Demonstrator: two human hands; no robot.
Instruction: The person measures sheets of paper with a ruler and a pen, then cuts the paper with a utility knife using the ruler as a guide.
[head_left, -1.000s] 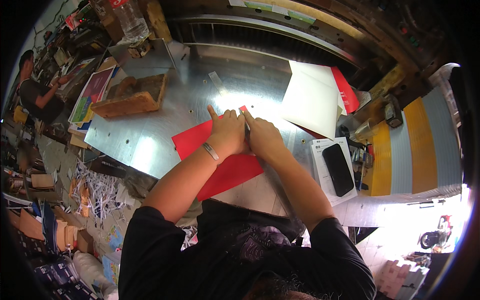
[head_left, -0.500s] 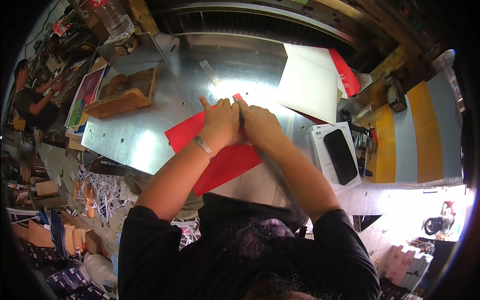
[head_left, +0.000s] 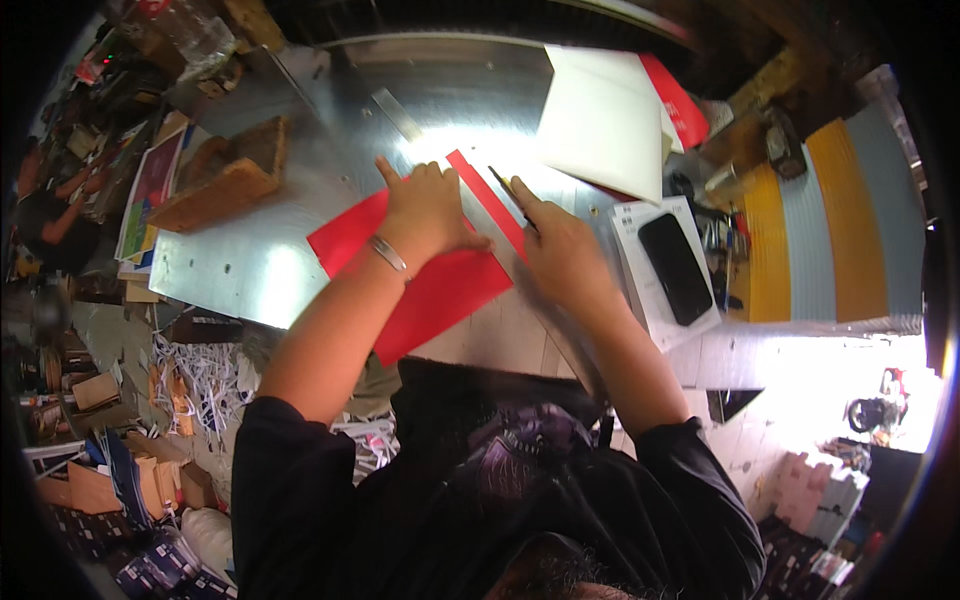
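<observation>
A red sheet [head_left: 440, 305] lies aslant on the metal table. My left hand [head_left: 425, 212] presses down on it, fingers spread and thumb stretched to the right. Beyond the sheet's right side runs a narrow red strip [head_left: 484, 193], separated from it by a grey gap; whether a ruler lies there I cannot tell. My right hand [head_left: 565, 245] is closed around a slim cutter knife [head_left: 512, 190] with yellow and black on it. The knife points away from me, just right of the strip.
A wooden block with a handle [head_left: 225, 180] stands at the left. White sheets [head_left: 602, 125] lie at the back right, over a red one [head_left: 675, 100]. A black phone [head_left: 675, 268] rests on papers at the right. Near the back is a short clear ruler [head_left: 397, 115].
My right hand has moved right, away from my left hand, carrying the knife. A separate red strip now shows beside the sheet. My left thumb has stretched out. The whole view has shifted slightly.
</observation>
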